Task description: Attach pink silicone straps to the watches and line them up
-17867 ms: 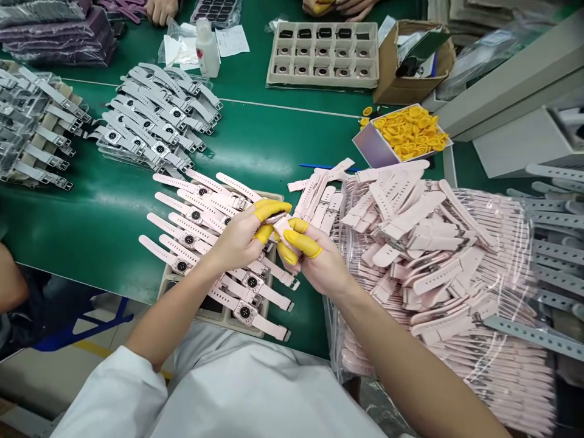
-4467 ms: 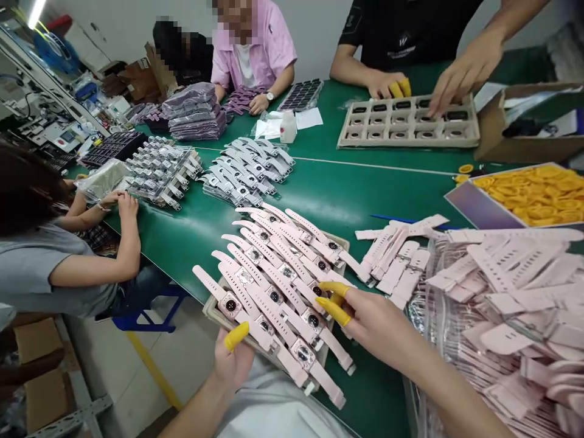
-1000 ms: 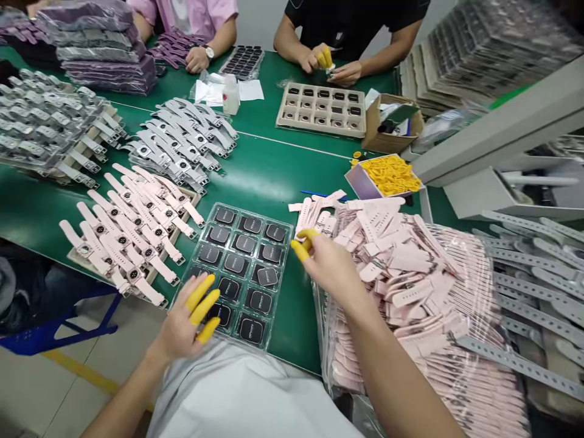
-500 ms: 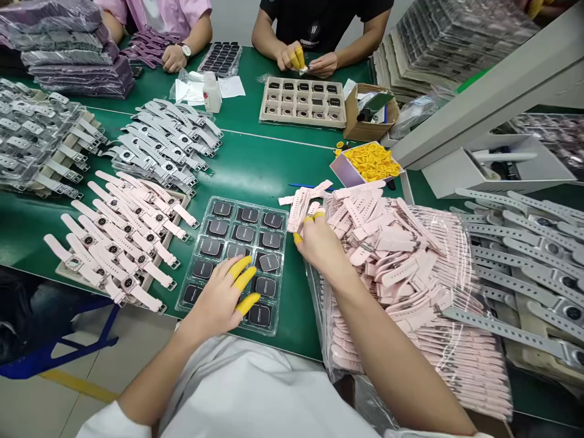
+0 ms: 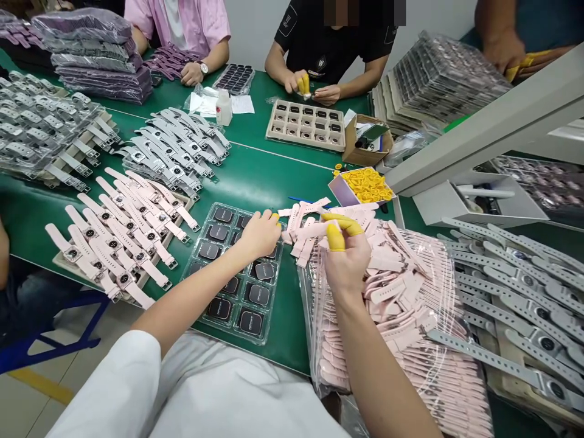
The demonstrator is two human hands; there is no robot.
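Note:
My right hand (image 5: 345,252), with yellow finger cots, pinches a pink watch strap (image 5: 310,231) between thumb and fingers. My left hand (image 5: 261,234) reaches over the upper right of a clear plastic tray (image 5: 285,267) of square black watch faces (image 5: 259,294). Its fingers are bent and closed beside the strap's left end; their tips are mostly hidden, and I cannot tell what they grip. Loose pink straps (image 5: 387,261) lie heaped on bagged pink straps (image 5: 337,359) under and beside my right hand.
Assembled pink watches (image 5: 137,255) lie on a tray at left, with grey watches (image 5: 176,149) behind. A box of yellow finger cots (image 5: 365,185) stands beyond the straps. More grey watches (image 5: 524,280) lie at right, near a slanted beam (image 5: 465,134). Co-workers sit or stand across the table.
My left hand has moved from the tray's lower middle up and right toward the straps. My right hand has lifted a pink strap from the heap. The view has shifted slightly.

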